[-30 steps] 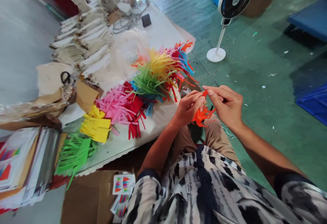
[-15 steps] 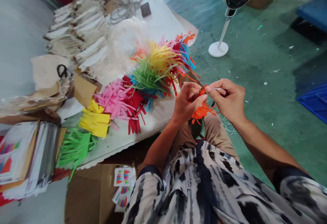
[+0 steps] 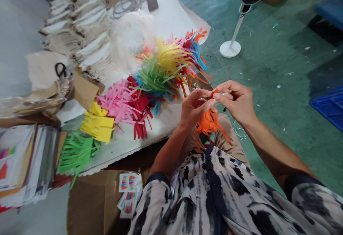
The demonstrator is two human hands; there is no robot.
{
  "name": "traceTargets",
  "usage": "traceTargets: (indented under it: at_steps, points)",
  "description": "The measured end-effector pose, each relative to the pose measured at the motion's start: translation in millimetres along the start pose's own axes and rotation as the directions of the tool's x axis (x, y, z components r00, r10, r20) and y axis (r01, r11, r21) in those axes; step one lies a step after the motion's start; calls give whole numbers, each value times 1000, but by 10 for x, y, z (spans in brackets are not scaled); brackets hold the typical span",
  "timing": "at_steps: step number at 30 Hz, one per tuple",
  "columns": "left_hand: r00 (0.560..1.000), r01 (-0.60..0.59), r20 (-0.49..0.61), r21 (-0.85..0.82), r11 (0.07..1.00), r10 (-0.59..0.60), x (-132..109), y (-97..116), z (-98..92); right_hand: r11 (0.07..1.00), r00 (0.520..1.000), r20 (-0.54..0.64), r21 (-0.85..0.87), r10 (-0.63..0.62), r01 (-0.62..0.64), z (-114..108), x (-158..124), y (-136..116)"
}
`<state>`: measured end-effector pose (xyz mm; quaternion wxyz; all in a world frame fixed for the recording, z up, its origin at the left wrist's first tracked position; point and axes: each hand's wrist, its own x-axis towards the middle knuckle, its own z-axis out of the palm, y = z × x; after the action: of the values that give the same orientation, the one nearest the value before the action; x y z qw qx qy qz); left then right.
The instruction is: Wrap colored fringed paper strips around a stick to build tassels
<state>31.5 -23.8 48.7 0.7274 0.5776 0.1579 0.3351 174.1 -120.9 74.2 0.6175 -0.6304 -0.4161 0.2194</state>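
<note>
An orange paper tassel (image 3: 209, 122) hangs over my lap, its cut strips dangling downward. My left hand (image 3: 195, 107) is closed on the tassel's upper end, thumb and fingers pinched together. My right hand (image 3: 237, 99) pinches the same orange top from the other side; a thin pale tool, its kind unclear, sticks out between its fingers. Both sets of fingertips meet at the tassel's top. To the left, a pile of fringed tissue paper lies on the table: green (image 3: 157, 76), yellow (image 3: 171, 58), pink (image 3: 119, 101) and red (image 3: 139, 99).
Bundles of white fringed material (image 3: 91, 31) stack at the back left of the white table (image 3: 171, 16). Flat yellow (image 3: 100, 127) and bright green fringes (image 3: 76, 151) lie near the front edge. A white fan (image 3: 230, 49) stands on the green floor, with a blue crate (image 3: 329, 106) at right.
The orange strips have dropped lower and spread out beneath my hands. My right hand has shifted slightly left, and both hands still pinch the tassel's top.
</note>
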Motion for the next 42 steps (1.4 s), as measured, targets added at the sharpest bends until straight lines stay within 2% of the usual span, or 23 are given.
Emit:
traceTargets:
  at_steps: [3,5,11,15,19,21,24,28,35,39,42]
  points:
    - [999,20,-28,-26,999,-21,-13,38,-14,1000,1000,6,3,-2,2,32,-8,-10]
    - [998,52,-19,-57,997,-53,-19,79,-41,999,999,51,41,17,-19,43,-4,-11]
    - [960,258,147,-133,957,-239,-20,158,-223,986,957,282,132,61,-101,22,78,-5]
    - [954,289,115,-125,949,-275,-22,175,-282,990,939,338,98,62,-101,12,138,8]
    - [961,277,80,-211,937,-266,-33,199,-265,987,926,366,89,89,-130,33,163,0]
    - [951,307,115,-243,920,-287,-47,200,-267,992,927,360,33,101,-121,43,158,-17]
    - [925,372,174,-233,898,-338,-77,189,-286,988,952,295,-153,81,-37,52,136,-52]
    - [919,384,156,-158,910,-361,-120,192,-284,945,979,205,-313,-25,90,70,111,-83]
    - [967,253,79,-147,956,-244,-155,165,-207,943,987,153,-318,-54,101,120,93,-86]
    - [971,236,71,-147,961,-228,-168,117,-200,971,994,100,-238,37,-12,149,92,-84]
    - [974,220,69,-115,969,-213,-177,97,-209,983,989,107,-163,104,-86,161,99,-44]
